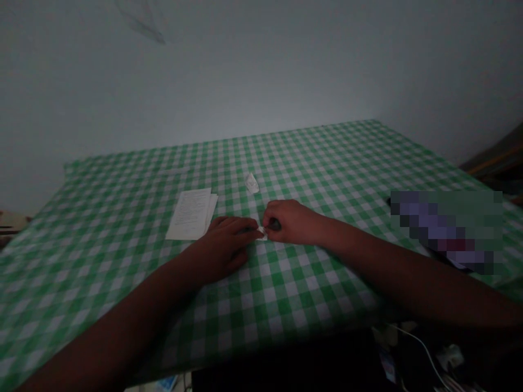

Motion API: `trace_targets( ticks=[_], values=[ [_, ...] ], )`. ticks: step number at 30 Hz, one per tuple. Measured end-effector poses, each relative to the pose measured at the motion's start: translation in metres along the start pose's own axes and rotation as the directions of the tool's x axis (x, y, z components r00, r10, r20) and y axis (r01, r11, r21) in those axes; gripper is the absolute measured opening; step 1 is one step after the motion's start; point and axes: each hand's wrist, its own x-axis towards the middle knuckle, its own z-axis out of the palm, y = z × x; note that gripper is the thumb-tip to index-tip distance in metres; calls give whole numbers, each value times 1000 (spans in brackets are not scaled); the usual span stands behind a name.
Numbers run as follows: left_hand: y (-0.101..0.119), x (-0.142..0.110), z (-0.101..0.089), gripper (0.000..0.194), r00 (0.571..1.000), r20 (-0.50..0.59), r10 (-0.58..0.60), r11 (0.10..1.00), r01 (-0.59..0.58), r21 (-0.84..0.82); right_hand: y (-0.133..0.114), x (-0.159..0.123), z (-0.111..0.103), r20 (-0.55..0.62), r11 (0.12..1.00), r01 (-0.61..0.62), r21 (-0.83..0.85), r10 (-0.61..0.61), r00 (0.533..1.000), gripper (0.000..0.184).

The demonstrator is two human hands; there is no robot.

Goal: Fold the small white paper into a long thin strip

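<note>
Near the middle of the table lies a small piece of white paper (262, 235), mostly covered by fingers; how it is folded cannot be made out. My left hand (229, 244) reaches in from the left, its fingertips pressed on the paper's left side. Curled into a pinch, my right hand (291, 222) grips the right side of the same paper. A small folded white paper (252, 184) rests on the cloth beyond both hands. Left of my left hand is a short stack of printed paper sheets (190, 214), whose lower right corner comes close to my fingers.
A green and white checked tablecloth (310, 158) covers the table, which stands against a pale wall (261, 65). To the right, beyond my right forearm, lies a pixelated dark object (441, 228). Cables (425, 348) hang below the front edge at right.
</note>
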Motion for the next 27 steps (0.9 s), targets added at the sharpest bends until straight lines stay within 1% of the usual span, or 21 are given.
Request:
trace_targets(
  ticks=[7, 13, 19, 27],
  values=[
    [0, 0, 2, 49, 1000, -2, 0, 1000, 0, 2, 1, 0, 0, 18, 1000, 5, -9, -5, 1000, 10],
    [3, 0, 1, 50, 1000, -20, -8, 1000, 8, 30, -7, 0, -2, 27, 996, -24, -80, 26, 999, 10],
    [6, -2, 3, 52, 1000, 1, -10, 999, 10, 43, -16, -7, -5, 48, 997, 45, -64, -42, 998, 8],
    [-1, -3, 3, 49, 999, -34, -20, 999, 19, -26, -5, -3, -3, -3, 998, 51, -22, -51, 999, 6]
  ],
)
